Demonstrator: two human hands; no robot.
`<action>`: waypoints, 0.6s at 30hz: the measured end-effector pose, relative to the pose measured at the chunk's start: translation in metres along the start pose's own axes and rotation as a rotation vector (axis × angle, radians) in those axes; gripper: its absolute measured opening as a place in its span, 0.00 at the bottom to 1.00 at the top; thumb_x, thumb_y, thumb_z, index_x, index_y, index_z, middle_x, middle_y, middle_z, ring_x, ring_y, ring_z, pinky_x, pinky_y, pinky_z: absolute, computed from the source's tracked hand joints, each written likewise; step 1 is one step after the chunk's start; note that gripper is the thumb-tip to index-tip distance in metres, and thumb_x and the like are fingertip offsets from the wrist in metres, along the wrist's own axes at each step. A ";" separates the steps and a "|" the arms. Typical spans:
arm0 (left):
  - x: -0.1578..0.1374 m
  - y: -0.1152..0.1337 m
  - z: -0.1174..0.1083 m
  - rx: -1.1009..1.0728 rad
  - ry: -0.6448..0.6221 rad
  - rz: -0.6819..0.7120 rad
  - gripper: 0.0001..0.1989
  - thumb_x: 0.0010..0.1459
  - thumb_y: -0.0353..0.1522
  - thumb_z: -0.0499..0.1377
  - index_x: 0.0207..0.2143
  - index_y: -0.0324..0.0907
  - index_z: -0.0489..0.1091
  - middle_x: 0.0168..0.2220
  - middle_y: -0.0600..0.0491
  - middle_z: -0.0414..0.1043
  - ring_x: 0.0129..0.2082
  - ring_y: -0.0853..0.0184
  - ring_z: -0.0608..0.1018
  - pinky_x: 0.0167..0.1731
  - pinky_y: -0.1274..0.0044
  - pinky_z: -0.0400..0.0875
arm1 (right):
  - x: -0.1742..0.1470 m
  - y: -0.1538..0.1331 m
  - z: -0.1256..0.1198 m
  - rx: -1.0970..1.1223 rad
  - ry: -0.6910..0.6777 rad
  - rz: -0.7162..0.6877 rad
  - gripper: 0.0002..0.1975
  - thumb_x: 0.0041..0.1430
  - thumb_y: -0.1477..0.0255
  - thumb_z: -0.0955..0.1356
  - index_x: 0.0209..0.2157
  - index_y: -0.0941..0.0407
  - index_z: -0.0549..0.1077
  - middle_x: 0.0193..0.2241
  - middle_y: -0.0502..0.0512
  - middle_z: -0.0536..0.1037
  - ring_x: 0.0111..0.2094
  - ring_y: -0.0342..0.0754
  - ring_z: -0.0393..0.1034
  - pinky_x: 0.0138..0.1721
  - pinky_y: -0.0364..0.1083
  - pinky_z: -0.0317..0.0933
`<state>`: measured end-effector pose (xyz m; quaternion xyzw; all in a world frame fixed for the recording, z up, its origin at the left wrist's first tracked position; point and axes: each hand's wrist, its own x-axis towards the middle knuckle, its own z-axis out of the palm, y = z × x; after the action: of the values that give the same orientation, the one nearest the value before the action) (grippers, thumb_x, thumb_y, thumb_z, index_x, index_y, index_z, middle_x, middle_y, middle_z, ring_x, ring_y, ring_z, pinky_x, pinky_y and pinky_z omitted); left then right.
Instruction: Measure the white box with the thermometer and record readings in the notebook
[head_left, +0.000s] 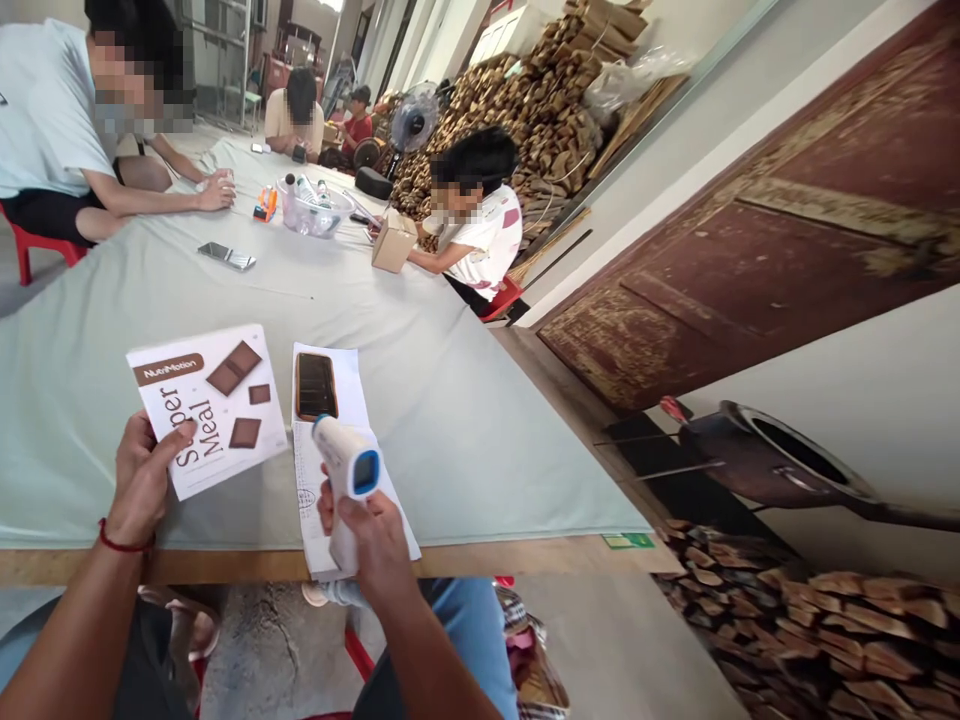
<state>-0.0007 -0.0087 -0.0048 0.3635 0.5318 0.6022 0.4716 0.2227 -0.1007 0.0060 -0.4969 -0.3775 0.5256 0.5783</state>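
Pale green cloth [487, 450] covers a broad table, with its bare wooden edge [225, 566] showing along the near side. Close to that edge, the right hand [375, 535] is wrapped around the handle of a white infrared thermometer [345, 460], fingers and palm clamped on it; its blue-framed screen faces back toward the person. The thermometer is held over an unfolded paper booklet [401, 520], and I cannot tell whether it touches the page. At the booklet's far end lies a smartphone in a brown case [317, 386].

To the left, the left hand [142, 470], with a red cord bracelet [124, 540] at the wrist, pinches the near left part of a white NutriMotion Super Meal package [217, 410], its thumb lying across the printed front and the other fingers mostly hidden behind. The package is tilted, its chocolate pictures facing up.

Farther on, a silver phone [227, 256] lies on the cloth left of center. Beyond it stands a clear plastic basin [311, 218] holding bottles, with an orange object [265, 205] just left of it. At the right side, a seated co-worker [480, 235] holds a cardboard box [394, 242]; another [45, 110] leans in from the left. Behind the table rise a fan [414, 122] and stacked firewood [510, 110].
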 end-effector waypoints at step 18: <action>-0.021 0.002 0.015 0.119 -0.217 -0.019 0.37 0.35 0.46 0.74 0.46 0.41 0.68 0.42 0.47 0.77 0.43 0.53 0.79 0.36 0.69 0.75 | 0.018 -0.002 0.034 -0.012 -0.132 -0.039 0.19 0.52 0.53 0.70 0.29 0.56 0.71 0.26 0.52 0.70 0.28 0.45 0.62 0.30 0.44 0.59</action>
<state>0.0194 -0.0246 0.0008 0.4487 0.5160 0.5222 0.5097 0.1936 -0.0766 0.0138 -0.4572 -0.4276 0.5436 0.5592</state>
